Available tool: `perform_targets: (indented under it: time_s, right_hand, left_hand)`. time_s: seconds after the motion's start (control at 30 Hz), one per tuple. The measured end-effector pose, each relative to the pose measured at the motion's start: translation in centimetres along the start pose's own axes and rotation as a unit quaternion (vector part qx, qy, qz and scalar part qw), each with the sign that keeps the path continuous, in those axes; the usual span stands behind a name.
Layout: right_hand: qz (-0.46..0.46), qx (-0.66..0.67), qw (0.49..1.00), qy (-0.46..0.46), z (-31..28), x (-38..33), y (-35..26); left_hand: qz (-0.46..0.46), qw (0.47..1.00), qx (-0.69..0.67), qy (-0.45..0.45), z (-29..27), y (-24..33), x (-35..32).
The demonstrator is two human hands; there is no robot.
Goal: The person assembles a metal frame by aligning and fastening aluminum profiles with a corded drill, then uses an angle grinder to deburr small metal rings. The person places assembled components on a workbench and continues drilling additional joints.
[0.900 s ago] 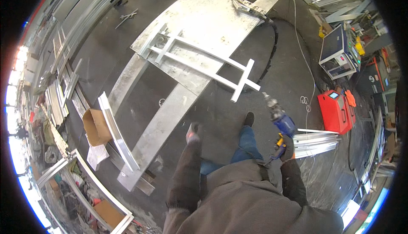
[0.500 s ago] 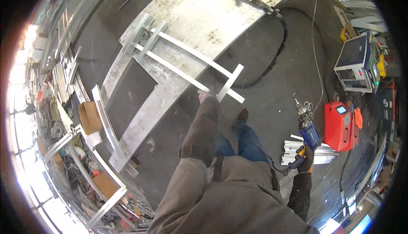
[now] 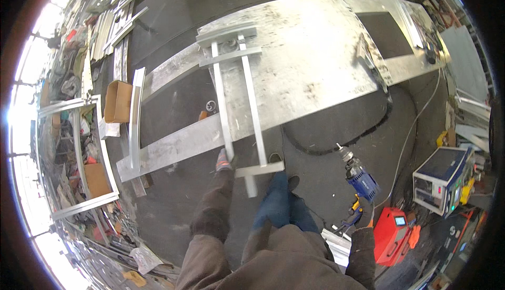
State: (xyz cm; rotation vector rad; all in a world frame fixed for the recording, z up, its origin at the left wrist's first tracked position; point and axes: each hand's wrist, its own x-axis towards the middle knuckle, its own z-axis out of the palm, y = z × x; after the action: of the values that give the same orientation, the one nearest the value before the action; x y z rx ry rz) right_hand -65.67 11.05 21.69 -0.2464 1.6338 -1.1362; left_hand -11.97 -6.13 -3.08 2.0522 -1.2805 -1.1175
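Observation:
A silvery metal frame (image 3: 252,100) has two long rails joined by crosspieces. Its far end lies over a metal-topped work table (image 3: 310,63), while its near end juts past the table edge toward me. At the near end of the left rail, my left hand (image 3: 224,161) is gloved and closed around the bar. Off to my right, well apart from the frame, my right hand (image 3: 363,217) grips a blue corded power drill (image 3: 363,186) by its handle. The drill's chuck points away and slightly left; my right hand's fingers are partly hidden behind the handle.
On the right floor stand a red machine (image 3: 390,240) with a small screen and a blue-and-white box unit (image 3: 439,179). A black hose (image 3: 336,148) curves below the table. To the left are a cardboard box (image 3: 118,102) and a white frame (image 3: 108,153) over scrap.
My view has turned, so the table and frame look rotated, with the rails now pointing almost straight away. Both hands keep their grips; the drill appears lower and further left in view.

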Motion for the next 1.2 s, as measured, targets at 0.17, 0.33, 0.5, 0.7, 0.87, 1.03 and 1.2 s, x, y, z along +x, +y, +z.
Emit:
perform_targets:
  time_s: [0.17,0.33,0.5,0.7,0.87,1.03,1.2]
  right_hand:
    - [0.014,-0.06,0.997,-0.048,8.1,3.8,-4.7]
    - [0.012,-0.06,0.994,-0.094,15.0,5.7,-8.7]
    - [0.025,0.034,0.993,-0.109,20.0,11.2,-10.9]
    - [-0.071,0.034,0.982,-0.171,27.4,24.9,-12.3]
    - [0.019,0.155,0.972,-0.177,32.4,34.2,-13.1]
    - [0.063,0.127,0.962,-0.232,33.4,41.0,-11.6]
    - [0.105,0.038,0.979,-0.169,31.8,43.6,-9.4]
  left_hand:
    - [-0.1,0.973,0.188,-0.089,-12.1,-3.8,3.2]
    - [-0.165,0.884,0.422,-0.113,-19.0,-3.7,8.4]
    - [-0.247,0.889,0.385,-0.036,-19.9,-2.5,9.6]
    - [-0.29,0.893,0.344,-0.022,-19.5,-3.7,9.8]
    - [-0.325,0.876,0.356,-0.01,-19.5,-1.4,9.8]
    - [-0.191,0.914,0.336,0.123,-16.1,8.0,8.6]
    - [-0.061,0.975,0.203,0.071,-11.1,18.0,15.8]
